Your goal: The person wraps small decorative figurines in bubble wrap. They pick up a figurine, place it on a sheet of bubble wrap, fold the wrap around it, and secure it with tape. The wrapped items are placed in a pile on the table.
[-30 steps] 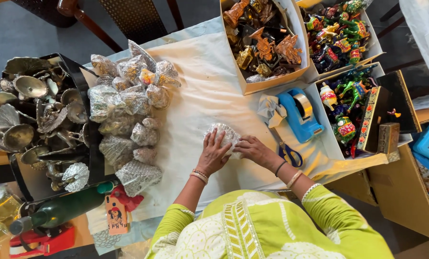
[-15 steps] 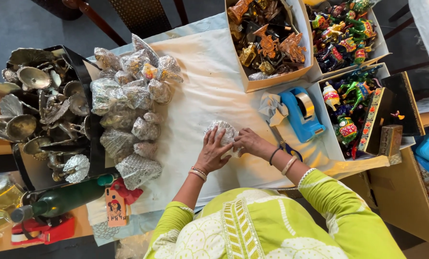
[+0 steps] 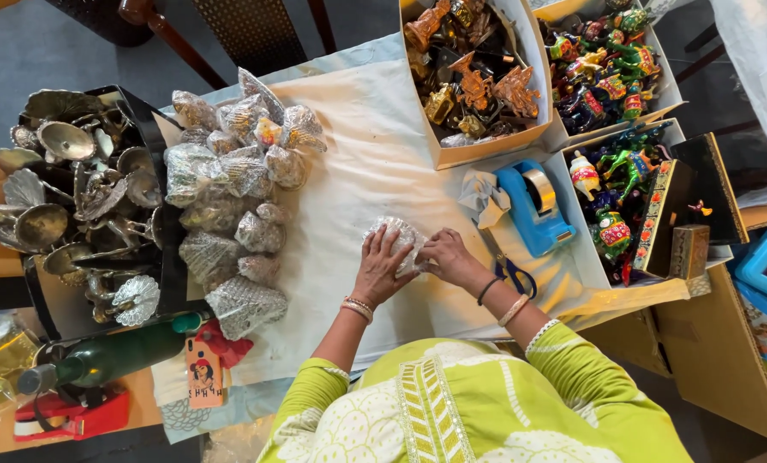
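Clear crinkled wrap around a small bundle (image 3: 398,243) is being pressed shut on the white-covered surface (image 3: 358,154) by both hands, left hand (image 3: 380,271) and right hand (image 3: 446,256) clasping it; taping from the blue dispenser (image 3: 533,206) seems called for.

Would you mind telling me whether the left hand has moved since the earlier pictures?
No: the left hand still rests on the wrapped bundle, left of the blue tape dispenser, as before.
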